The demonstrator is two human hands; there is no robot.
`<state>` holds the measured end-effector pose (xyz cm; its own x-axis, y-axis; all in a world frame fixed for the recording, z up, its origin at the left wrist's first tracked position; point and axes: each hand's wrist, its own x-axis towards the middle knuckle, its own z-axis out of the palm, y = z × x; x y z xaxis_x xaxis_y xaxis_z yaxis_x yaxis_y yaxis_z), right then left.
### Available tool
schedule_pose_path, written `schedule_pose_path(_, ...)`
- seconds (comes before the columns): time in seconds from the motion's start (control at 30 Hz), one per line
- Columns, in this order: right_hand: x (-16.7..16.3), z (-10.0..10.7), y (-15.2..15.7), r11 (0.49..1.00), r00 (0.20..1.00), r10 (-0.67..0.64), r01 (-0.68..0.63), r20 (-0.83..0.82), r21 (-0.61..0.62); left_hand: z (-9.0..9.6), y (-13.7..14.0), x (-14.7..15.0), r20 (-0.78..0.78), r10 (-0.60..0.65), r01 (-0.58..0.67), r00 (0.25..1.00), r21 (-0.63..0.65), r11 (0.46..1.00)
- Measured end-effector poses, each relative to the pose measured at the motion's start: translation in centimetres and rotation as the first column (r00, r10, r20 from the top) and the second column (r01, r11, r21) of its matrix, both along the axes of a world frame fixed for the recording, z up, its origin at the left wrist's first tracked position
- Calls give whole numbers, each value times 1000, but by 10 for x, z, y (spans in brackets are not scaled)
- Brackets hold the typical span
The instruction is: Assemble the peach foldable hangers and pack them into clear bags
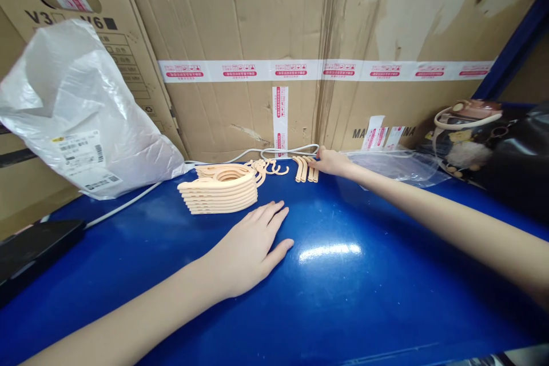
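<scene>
Nearest: left forearm point(150, 309), its left hand point(249, 249) before the hanger stack point(221, 197), palm down, digits apart, nothing held. Curved pieces point(304, 171) lie in a row on the surface point(364, 303) right of the stack. Right hand point(333, 161) at the row's far-right end; cannot tell whether it grips one. Light fingertip contact probably keeps the row aligned best. Long axes run away from the camera, far ends bending toward the stack.
</scene>
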<state>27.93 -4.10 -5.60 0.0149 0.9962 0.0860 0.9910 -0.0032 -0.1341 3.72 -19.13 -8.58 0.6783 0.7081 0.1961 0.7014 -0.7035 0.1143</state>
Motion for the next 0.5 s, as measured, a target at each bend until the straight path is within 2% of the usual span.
schedule_pose_path(0.17,4,10,-8,1000,999,-9,10,37,-27,0,0,0,-10,-3,3,1000,4,1000)
schedule_pose_path(0.27,12,15,-20,997,999,28,-26,28,-68,0,-2,2,-53,16,-16,998,10,1000)
schedule_pose_path(0.4,25,15,-49,978,983,178,-183,-53,-105,2,-5,5,-48,4,-1,999,65,998)
schedule_pose_path(0.5,24,11,-82,935,934,330,-344,-138,-90,5,-7,8,25,-37,33,999,127,991)
